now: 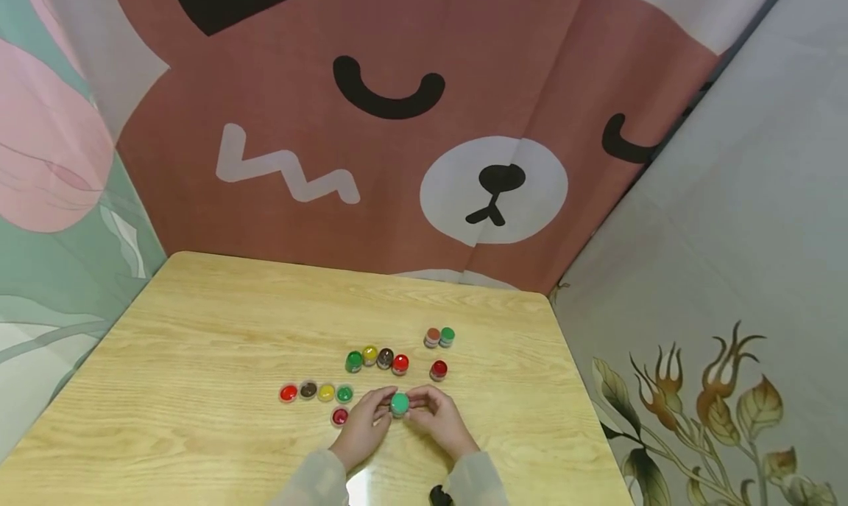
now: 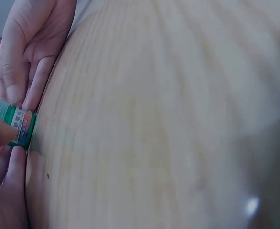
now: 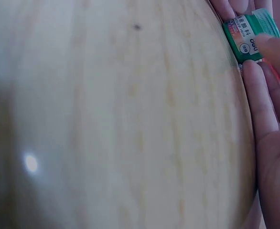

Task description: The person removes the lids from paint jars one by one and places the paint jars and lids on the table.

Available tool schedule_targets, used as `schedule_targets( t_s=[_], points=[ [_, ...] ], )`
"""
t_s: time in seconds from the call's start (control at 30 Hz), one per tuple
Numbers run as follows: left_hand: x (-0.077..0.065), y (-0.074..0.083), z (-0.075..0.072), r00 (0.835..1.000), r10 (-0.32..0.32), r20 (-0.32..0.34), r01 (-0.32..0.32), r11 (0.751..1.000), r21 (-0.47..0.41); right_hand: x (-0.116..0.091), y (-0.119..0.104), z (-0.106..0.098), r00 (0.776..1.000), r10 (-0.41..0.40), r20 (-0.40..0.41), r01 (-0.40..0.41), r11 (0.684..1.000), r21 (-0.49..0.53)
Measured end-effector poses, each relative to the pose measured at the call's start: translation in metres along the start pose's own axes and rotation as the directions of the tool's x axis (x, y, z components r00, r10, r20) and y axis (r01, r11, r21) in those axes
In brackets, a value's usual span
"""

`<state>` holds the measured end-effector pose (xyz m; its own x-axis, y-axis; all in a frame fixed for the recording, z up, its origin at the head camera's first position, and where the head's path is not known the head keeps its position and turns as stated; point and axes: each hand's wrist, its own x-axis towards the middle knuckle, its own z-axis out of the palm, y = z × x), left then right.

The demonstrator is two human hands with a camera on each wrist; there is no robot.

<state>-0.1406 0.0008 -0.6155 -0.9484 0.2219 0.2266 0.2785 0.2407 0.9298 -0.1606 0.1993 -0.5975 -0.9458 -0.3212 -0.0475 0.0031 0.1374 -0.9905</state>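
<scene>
Both hands hold one small green paint jar (image 1: 400, 404) near the front middle of the table. Its teal-green top faces up in the head view, and a printed label shows in both wrist views. My left hand (image 1: 362, 426) grips it from the left, with thumb and fingers at its side. From the right, my right hand (image 1: 440, 420) has its thumb over the label and its fingertips at the base, as the right wrist view shows. Beside the left hand lies a dark red round lid (image 1: 340, 416). Just beyond the hands stands a red paint jar (image 1: 400, 364).
Left of the hands, red (image 1: 288, 393), brown (image 1: 308, 389), yellow (image 1: 327, 392) and green lids (image 1: 344, 394) form a row. Behind stand several paint jars (image 1: 369, 356), a dark red jar (image 1: 439, 370) and two closed jars (image 1: 447, 336). A black object (image 1: 440, 496) lies by the right sleeve.
</scene>
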Motion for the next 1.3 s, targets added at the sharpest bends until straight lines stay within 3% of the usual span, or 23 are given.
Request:
schedule_targets(
  t_s=[0.23, 0.4, 0.53, 0.9, 1.1, 1.3],
  points=[
    [0.002, 0.000, -0.005, 0.999, -0.037, 0.008, 0.036, 0.998, 0.054, 0.000, -0.011, 0.003, 1.000, 0.002, 0.003, -0.002, 1.000, -0.028],
    [0.003, 0.002, -0.007, 0.998, -0.054, 0.026, 0.053, 0.997, 0.048, -0.005, -0.037, 0.009, 1.000, -0.004, -0.003, 0.004, 0.996, -0.092],
    [0.002, 0.003, -0.009, 0.997, -0.060, 0.046, 0.059, 0.998, 0.020, -0.006, -0.040, 0.010, 1.000, -0.007, -0.012, 0.006, 0.989, -0.145],
    [0.004, -0.001, -0.009, 0.995, -0.072, 0.063, 0.079, 0.991, -0.109, -0.008, -0.039, 0.011, 1.000, -0.016, -0.026, 0.011, 0.987, -0.162],
    [0.003, 0.001, -0.009, 0.997, -0.048, 0.068, 0.051, 0.998, -0.044, -0.007, -0.038, 0.011, 0.999, -0.010, -0.034, 0.005, 0.986, -0.164],
    [0.002, 0.001, -0.007, 0.995, -0.072, 0.070, 0.076, 0.996, -0.055, 0.001, -0.011, 0.009, 0.999, 0.006, -0.041, -0.013, 0.985, -0.173]
  ],
)
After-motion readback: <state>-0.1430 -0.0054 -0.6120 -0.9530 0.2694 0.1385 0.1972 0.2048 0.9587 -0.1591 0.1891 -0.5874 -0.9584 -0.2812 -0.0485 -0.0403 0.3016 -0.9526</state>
